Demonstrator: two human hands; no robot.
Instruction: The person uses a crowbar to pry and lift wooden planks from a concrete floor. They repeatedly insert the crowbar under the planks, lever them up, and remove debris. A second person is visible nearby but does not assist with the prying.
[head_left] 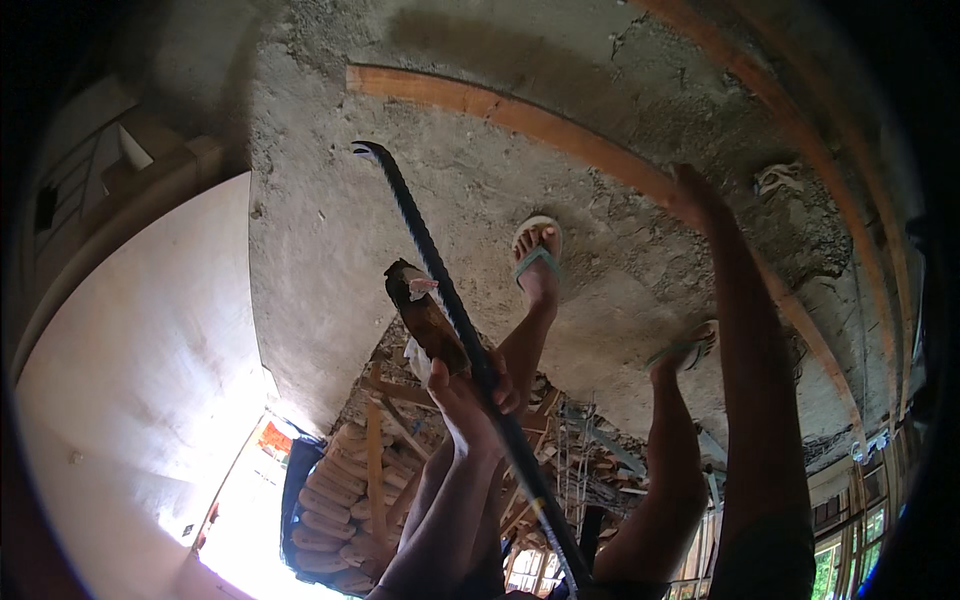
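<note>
My left hand (462, 402) is closed around a long dark pry bar (425, 240) with a twisted shaft and a hooked, split tip. The same hand also holds a brown packet-like object (430, 325) with a dark, ragged upper end; what it is I cannot make out. On the right, my outstretched arm ends in my right hand (697, 200), closed on a long wooden plank (520, 118). The plank crosses above the rough concrete floor, and its far-left end is cut square. Shadow hides most of the right fingers.
Below are my sandalled feet (538, 250) on the rough concrete floor (330, 260). More wooden strips (800, 90) run along the right side. Stacked pale sacks or rolls (330, 500) and loose timber lie at the bottom, beside a pale wall (150, 350). Crumpled material (778, 180) lies at upper right.
</note>
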